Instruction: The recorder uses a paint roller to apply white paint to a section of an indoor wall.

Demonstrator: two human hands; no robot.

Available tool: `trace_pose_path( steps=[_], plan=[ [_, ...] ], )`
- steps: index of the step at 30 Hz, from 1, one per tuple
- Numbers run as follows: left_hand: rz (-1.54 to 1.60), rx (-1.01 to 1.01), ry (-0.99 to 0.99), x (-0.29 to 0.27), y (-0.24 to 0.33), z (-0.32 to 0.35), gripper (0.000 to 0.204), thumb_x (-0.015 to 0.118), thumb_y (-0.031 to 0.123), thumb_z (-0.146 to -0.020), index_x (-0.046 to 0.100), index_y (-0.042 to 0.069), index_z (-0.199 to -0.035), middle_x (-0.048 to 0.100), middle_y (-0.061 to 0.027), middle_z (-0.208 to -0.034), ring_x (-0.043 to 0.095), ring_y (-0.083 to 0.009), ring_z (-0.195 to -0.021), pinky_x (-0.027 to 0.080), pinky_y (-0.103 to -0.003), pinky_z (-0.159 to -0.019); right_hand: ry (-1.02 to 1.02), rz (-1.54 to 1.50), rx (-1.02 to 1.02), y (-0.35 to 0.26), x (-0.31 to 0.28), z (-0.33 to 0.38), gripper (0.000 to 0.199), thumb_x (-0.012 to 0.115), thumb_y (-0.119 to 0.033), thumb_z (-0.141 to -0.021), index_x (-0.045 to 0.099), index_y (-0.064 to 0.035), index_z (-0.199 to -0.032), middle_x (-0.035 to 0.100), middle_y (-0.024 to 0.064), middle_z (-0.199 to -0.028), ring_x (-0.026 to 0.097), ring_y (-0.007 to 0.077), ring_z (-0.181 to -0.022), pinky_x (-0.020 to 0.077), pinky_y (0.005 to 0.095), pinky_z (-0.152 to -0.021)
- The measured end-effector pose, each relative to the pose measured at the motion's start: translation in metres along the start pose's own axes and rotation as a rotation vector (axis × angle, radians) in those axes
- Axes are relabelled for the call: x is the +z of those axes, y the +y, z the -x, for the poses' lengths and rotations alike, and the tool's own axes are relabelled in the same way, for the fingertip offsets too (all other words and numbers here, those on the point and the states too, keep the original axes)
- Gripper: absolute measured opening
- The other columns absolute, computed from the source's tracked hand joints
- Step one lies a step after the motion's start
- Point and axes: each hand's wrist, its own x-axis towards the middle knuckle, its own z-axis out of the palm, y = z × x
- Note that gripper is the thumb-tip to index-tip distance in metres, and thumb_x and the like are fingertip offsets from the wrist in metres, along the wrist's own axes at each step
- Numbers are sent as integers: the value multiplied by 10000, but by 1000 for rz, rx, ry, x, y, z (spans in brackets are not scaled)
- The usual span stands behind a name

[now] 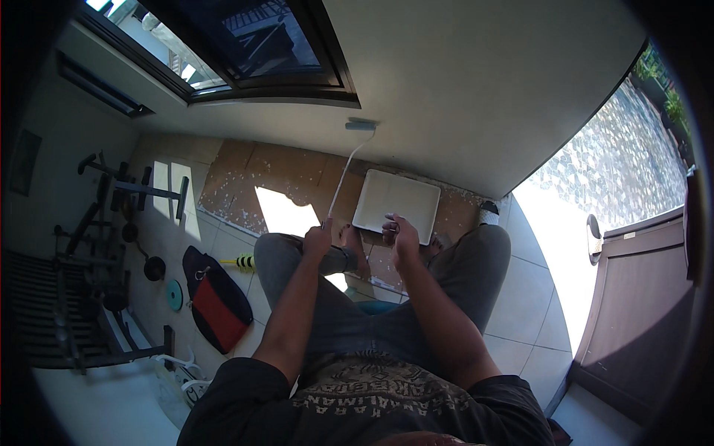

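My left hand (317, 240) is closed around the handle of a paint roller (341, 182). Its long pale rod reaches away from me to a grey-blue roller head (361, 125), which lies at the lower part of the pale wall (461, 97). My right hand (402, 236) is raised between my knees with its fingers curled. A small whitish thing shows at those fingertips, too small to name. Just beyond this hand, a white rectangular paint tray (365, 204) rests on the floor covering by my feet.
Brown cardboard (290, 172) with white specks lines the wall's foot. A dark-framed window (338, 74) is above. To the left are a black-and-red bag (219, 305), a teal disc (174, 294) and exercise equipment (141, 189). At right, a brown door (639, 305) stands beside a sunlit opening.
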Motion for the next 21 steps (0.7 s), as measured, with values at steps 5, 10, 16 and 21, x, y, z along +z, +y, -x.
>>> trace_pose_path(
  steps=[5,10,16,21],
  plan=[
    [-21,-31,20,-5,-4,-1,888,311,720,-961,708,-75,-953,685,-313,-977,660,-461,-1003,494,-545,-879,36,-16,-3,0,1,3,295,552,-247,-998,618,22,-1099,603,61,-762,533,105,-583,396,228,-508],
    [-77,108,83,-11,-8,0,893,260,703,-981,713,-63,-919,692,-298,-941,667,-462,-951,494,-549,-859,35,-34,2,1,2,2,282,549,-236,-1000,619,19,-1096,607,63,-766,532,102,-577,391,222,-504],
    [47,251,280,-25,4,13,858,259,685,-993,700,-37,-853,673,-287,-835,666,-455,-869,489,-551,-789,15,-38,1,0,9,6,269,544,-211,-1003,608,30,-1104,585,47,-749,513,91,-571,366,209,-496],
    [166,439,423,-70,54,10,670,365,560,-1024,651,-11,-822,578,-197,-664,602,-356,-667,437,-485,-613,38,-44,1,-1,2,1,274,541,-208,-1004,604,39,-1104,581,45,-743,502,94,-561,369,212,-498]
  ],
)
